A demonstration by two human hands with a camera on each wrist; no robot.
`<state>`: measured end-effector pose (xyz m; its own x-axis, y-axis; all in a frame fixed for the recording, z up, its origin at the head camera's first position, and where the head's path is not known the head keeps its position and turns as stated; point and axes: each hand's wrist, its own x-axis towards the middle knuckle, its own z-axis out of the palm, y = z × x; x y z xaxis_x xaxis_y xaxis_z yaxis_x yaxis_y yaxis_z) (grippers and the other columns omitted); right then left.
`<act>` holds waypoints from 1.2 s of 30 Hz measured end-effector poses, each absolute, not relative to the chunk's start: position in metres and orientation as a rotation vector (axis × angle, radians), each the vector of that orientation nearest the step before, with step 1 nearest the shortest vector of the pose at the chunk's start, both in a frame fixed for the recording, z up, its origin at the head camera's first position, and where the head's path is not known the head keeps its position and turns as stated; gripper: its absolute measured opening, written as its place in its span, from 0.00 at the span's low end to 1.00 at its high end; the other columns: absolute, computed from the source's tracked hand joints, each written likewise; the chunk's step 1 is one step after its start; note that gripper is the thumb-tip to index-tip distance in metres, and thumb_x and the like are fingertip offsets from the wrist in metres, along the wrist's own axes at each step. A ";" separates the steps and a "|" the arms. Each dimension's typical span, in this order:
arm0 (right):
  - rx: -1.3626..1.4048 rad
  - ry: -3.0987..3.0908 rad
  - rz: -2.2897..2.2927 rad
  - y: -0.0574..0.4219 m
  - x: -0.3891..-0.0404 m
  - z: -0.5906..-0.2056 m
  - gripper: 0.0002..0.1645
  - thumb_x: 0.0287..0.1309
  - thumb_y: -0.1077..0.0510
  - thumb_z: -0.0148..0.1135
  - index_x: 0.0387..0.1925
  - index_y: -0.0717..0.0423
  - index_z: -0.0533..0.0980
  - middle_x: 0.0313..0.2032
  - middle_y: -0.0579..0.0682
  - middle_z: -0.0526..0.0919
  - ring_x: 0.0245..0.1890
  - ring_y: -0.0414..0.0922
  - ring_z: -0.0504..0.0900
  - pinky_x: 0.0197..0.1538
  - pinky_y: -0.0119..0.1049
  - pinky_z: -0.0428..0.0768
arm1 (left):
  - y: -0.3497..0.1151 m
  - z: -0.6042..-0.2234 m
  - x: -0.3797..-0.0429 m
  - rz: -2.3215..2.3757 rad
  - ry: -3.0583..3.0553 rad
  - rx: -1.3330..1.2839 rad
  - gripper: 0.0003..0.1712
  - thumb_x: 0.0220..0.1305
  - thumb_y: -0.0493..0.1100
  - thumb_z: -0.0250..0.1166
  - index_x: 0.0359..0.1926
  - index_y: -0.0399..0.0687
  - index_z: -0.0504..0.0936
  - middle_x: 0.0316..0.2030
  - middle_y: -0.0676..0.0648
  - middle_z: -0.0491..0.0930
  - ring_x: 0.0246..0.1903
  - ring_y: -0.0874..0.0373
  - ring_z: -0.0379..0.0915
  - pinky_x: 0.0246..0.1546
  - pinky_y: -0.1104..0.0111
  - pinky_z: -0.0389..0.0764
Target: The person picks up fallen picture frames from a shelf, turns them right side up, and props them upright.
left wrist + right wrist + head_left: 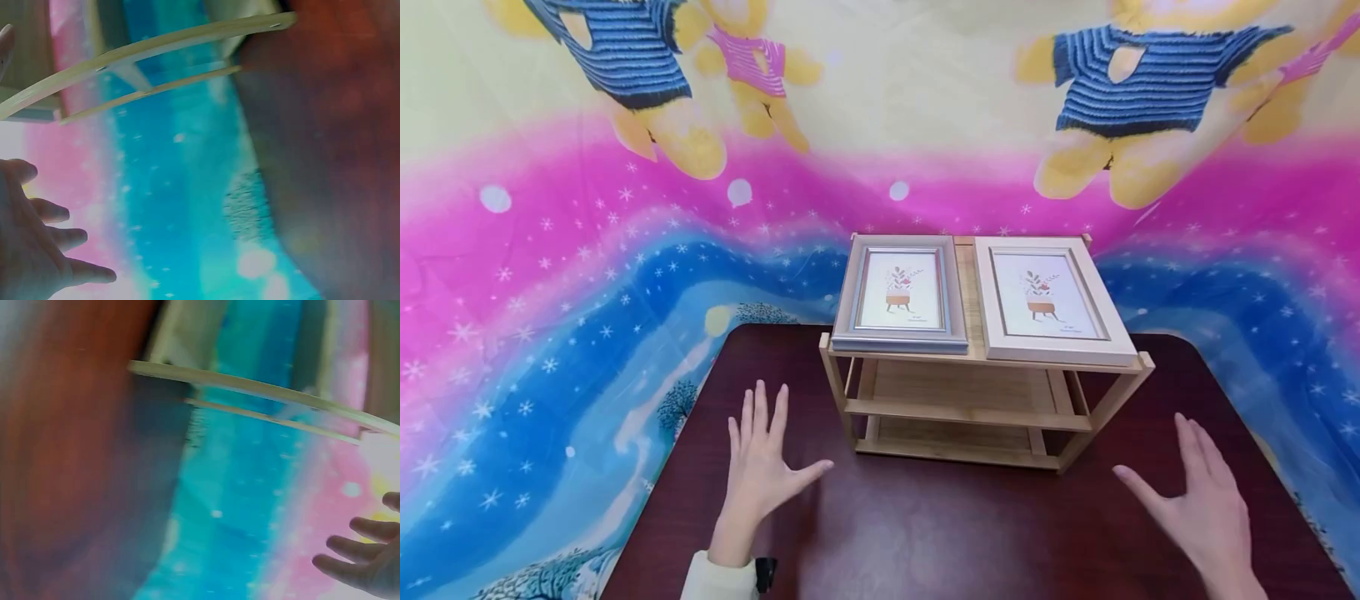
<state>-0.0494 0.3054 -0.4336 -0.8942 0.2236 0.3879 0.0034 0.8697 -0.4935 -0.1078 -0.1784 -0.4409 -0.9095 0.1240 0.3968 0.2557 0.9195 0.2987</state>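
A light wooden shelf rack (pixel 970 417) with three tiers stands on the dark table. On its top tier lie a silver-grey picture frame (pixel 901 337) at left and a white picture frame (pixel 1060 350) at right, each showing a plant print. My left hand (pixel 762 475) is held out to the left of the rack, fingers spread, holding nothing. Off the rack's right side, my right hand (pixel 1206 508) is likewise extended with thumb apart from the fingers and nothing in it. In the wrist views, the left fingers (pixel 65 237) and right fingers (pixel 356 550) appear apart from the rack.
The dark red-brown table (pixel 940 533) has rounded back corners. Behind and beside it hangs a cloth backdrop (pixel 895 100) with bears, pink and blue bands and snowflakes. A black strap piece (pixel 765 573) sits by the left sleeve (pixel 722 579).
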 end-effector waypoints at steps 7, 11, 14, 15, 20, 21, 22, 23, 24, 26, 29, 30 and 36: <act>-0.063 -2.462 0.782 0.301 -0.054 -0.389 0.56 0.37 0.49 0.72 0.68 0.47 0.54 0.64 0.62 0.60 0.64 0.59 0.57 0.60 0.61 0.53 | -0.183 -0.403 -0.117 -0.551 -2.621 -0.319 0.68 0.33 0.69 0.70 0.71 0.53 0.43 0.70 0.42 0.38 0.68 0.45 0.31 0.60 0.40 0.43; 0.025 -2.404 0.782 0.295 -0.061 -0.368 0.57 0.32 0.47 0.74 0.67 0.44 0.58 0.62 0.61 0.63 0.62 0.59 0.59 0.59 0.60 0.55 | -0.183 -0.386 -0.122 -0.601 -2.621 -0.337 0.67 0.35 0.68 0.69 0.71 0.54 0.42 0.70 0.44 0.37 0.68 0.46 0.31 0.61 0.42 0.42; 0.098 -2.367 0.756 0.287 -0.068 -0.353 0.57 0.29 0.42 0.75 0.66 0.46 0.61 0.60 0.61 0.65 0.61 0.60 0.61 0.59 0.60 0.56 | -0.182 -0.374 -0.127 -0.637 -2.619 -0.367 0.65 0.38 0.68 0.67 0.71 0.52 0.43 0.70 0.45 0.38 0.68 0.46 0.34 0.62 0.43 0.43; 0.129 -2.355 0.745 0.284 -0.071 -0.348 0.57 0.28 0.41 0.75 0.65 0.47 0.62 0.60 0.62 0.66 0.60 0.60 0.62 0.60 0.59 0.56 | -0.181 -0.369 -0.129 -0.649 -2.615 -0.380 0.64 0.40 0.68 0.67 0.71 0.51 0.44 0.70 0.44 0.39 0.68 0.45 0.35 0.62 0.44 0.44; 0.291 -2.290 0.673 0.266 -0.087 -0.323 0.55 0.25 0.34 0.73 0.58 0.56 0.71 0.52 0.63 0.74 0.54 0.61 0.68 0.58 0.54 0.63 | -0.175 -0.348 -0.139 -0.728 -2.576 -0.459 0.54 0.49 0.66 0.62 0.70 0.49 0.48 0.69 0.44 0.48 0.66 0.45 0.45 0.60 0.45 0.53; 0.317 -2.285 0.666 0.262 -0.090 -0.318 0.54 0.25 0.35 0.74 0.56 0.58 0.72 0.51 0.63 0.75 0.52 0.60 0.69 0.55 0.53 0.66 | -0.173 -0.343 -0.142 -0.754 -2.562 -0.477 0.51 0.52 0.65 0.60 0.70 0.49 0.50 0.68 0.44 0.50 0.66 0.45 0.47 0.59 0.45 0.55; 0.339 -2.286 0.659 0.257 -0.094 -0.314 0.53 0.25 0.36 0.75 0.55 0.60 0.73 0.49 0.63 0.76 0.51 0.60 0.70 0.52 0.53 0.67 | -0.172 -0.339 -0.145 -0.779 -2.548 -0.496 0.49 0.54 0.64 0.58 0.70 0.49 0.50 0.68 0.44 0.52 0.65 0.45 0.48 0.59 0.46 0.56; 0.358 -2.292 0.657 0.253 -0.097 -0.310 0.52 0.24 0.37 0.75 0.53 0.61 0.74 0.48 0.63 0.77 0.50 0.60 0.70 0.49 0.53 0.68 | -0.170 -0.335 -0.148 -0.806 -2.534 -0.516 0.47 0.56 0.63 0.57 0.70 0.49 0.51 0.67 0.44 0.54 0.65 0.46 0.49 0.59 0.46 0.56; 0.373 -2.303 0.654 0.248 -0.101 -0.306 0.51 0.24 0.38 0.76 0.52 0.62 0.74 0.47 0.64 0.77 0.49 0.60 0.70 0.47 0.54 0.68 | -0.168 -0.332 -0.152 -0.837 -2.516 -0.538 0.44 0.58 0.62 0.55 0.69 0.48 0.53 0.66 0.43 0.56 0.64 0.46 0.51 0.59 0.47 0.56; 0.406 -2.336 0.653 0.239 -0.107 -0.299 0.49 0.24 0.42 0.77 0.51 0.64 0.74 0.46 0.64 0.78 0.49 0.59 0.70 0.44 0.55 0.68 | -0.164 -0.325 -0.161 -0.908 -2.481 -0.578 0.40 0.61 0.60 0.53 0.69 0.47 0.55 0.64 0.43 0.61 0.62 0.47 0.56 0.59 0.48 0.58; 0.453 -2.403 0.655 0.226 -0.117 -0.291 0.47 0.26 0.44 0.77 0.51 0.64 0.74 0.46 0.64 0.77 0.50 0.60 0.70 0.48 0.57 0.66 | -0.158 -0.317 -0.175 -1.006 -2.445 -0.620 0.35 0.65 0.55 0.52 0.67 0.44 0.58 0.59 0.41 0.68 0.57 0.48 0.64 0.56 0.51 0.63; 0.469 -2.427 0.656 0.221 -0.121 -0.288 0.46 0.27 0.46 0.78 0.51 0.64 0.73 0.47 0.64 0.77 0.50 0.60 0.69 0.49 0.58 0.66 | -0.156 -0.315 -0.180 -1.040 -2.437 -0.630 0.33 0.65 0.53 0.51 0.67 0.43 0.59 0.57 0.40 0.70 0.55 0.48 0.66 0.54 0.52 0.65; 0.558 -2.584 0.689 0.199 -0.142 -0.276 0.46 0.34 0.46 0.75 0.55 0.65 0.70 0.50 0.63 0.74 0.53 0.59 0.67 0.53 0.57 0.64 | -0.146 -0.306 -0.208 -1.119 -2.489 -0.641 0.28 0.67 0.47 0.51 0.65 0.40 0.62 0.48 0.39 0.76 0.45 0.48 0.73 0.45 0.56 0.74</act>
